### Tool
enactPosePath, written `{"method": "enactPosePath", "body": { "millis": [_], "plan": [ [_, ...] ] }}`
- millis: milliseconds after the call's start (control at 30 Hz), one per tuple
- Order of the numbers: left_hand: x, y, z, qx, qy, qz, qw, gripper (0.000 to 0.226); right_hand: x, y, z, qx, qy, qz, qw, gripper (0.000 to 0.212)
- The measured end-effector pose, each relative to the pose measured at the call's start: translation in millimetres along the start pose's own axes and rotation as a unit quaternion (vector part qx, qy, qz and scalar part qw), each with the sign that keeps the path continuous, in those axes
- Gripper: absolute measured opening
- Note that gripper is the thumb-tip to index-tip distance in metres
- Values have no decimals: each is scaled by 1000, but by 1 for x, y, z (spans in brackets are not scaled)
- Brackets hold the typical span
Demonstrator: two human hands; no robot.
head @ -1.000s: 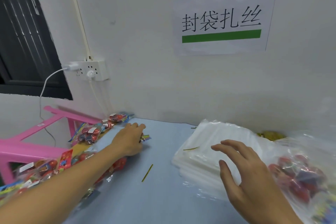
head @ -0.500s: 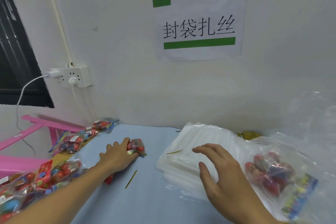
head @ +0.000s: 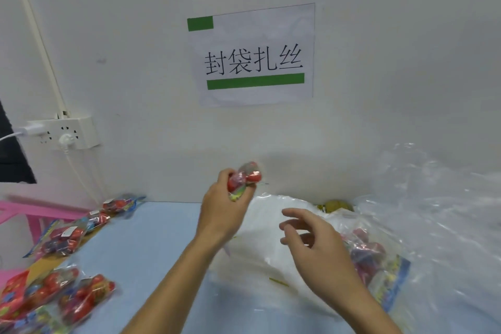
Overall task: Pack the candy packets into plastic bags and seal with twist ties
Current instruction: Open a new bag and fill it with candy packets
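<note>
Head view. The left hand (head: 223,206) is raised above the pale blue tabletop (head: 151,247), fingers curled round a small clear candy packet of red sweets (head: 245,177), which stands clear of the table in front of the white wall (head: 379,62). The right hand (head: 311,241) hovers near and to the right, fingers loosely curved and spread, holding nothing, above a stack of flat clear plastic bags (head: 271,225). A thin yellow-green twist tie (head: 279,282) lies on that stack, near the right wrist. At right, a filled clear bag of red candy packets (head: 371,257) rests beside crumpled transparent film (head: 439,211); whether it is tied cannot be told. More loose red candy packets (head: 67,238) lie along the left table edge, beside a pink plastic frame (head: 29,211). On the wall hang a white paper sign with green bars (head: 254,54) and a white power strip (head: 67,131).

Risks, as judged: no bag mouth is yet opened, so the packet has nowhere to go until the right hand peels off one sheet; the slick stacked film may lift several sheets at once or slide. The twist tie, lying loose on the stack, may be flicked off when a bag is pulled.
</note>
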State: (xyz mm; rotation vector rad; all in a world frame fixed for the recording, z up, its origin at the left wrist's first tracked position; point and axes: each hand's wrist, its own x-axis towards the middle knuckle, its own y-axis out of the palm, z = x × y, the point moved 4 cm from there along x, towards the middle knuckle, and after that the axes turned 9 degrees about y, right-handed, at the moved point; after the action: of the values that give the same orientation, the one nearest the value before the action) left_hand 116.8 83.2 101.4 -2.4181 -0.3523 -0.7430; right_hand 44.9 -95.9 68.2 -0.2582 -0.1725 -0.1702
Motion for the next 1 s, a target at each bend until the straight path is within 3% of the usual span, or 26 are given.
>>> {"method": "enactPosePath", "body": {
  "millis": [67,167,233,333,500,600,667,767,867,933,1000],
  "plan": [
    [-17,23,-28,-120,-12,-3,993,23,4,-10,2,29,28,-29,999,15],
    [-46,58,-53,-348,-87,13,933,24,7,-23,4,60,53,-51,995,16],
    [-61,75,-56,-401,-111,13,909,27,9,-28,3,62,55,-55,995,19],
    [-68,91,-54,-393,-104,4,913,16,11,-35,4,54,46,-61,996,20],
    [-65,97,-61,-289,-12,65,955,41,9,-41,9,131,41,-25,990,12],
    [-65,98,-62,-266,3,103,959,57,12,-47,3,72,35,-111,991,15],
    [-66,101,-62,-276,4,164,947,80,15,-53,1,53,47,-167,983,14],
    [-69,99,-61,-288,8,246,925,100,16,-63,1,79,44,-194,977,13],
    [-63,80,-57,-272,-16,224,936,78,15,-73,6,147,23,-190,970,12],
    [-54,64,-53,-303,-47,139,942,46,14,-80,10,183,1,-187,965,8],
    [-47,53,-43,-398,-136,34,907,22,14,-81,15,163,-38,-182,969,4]
  ]
}}
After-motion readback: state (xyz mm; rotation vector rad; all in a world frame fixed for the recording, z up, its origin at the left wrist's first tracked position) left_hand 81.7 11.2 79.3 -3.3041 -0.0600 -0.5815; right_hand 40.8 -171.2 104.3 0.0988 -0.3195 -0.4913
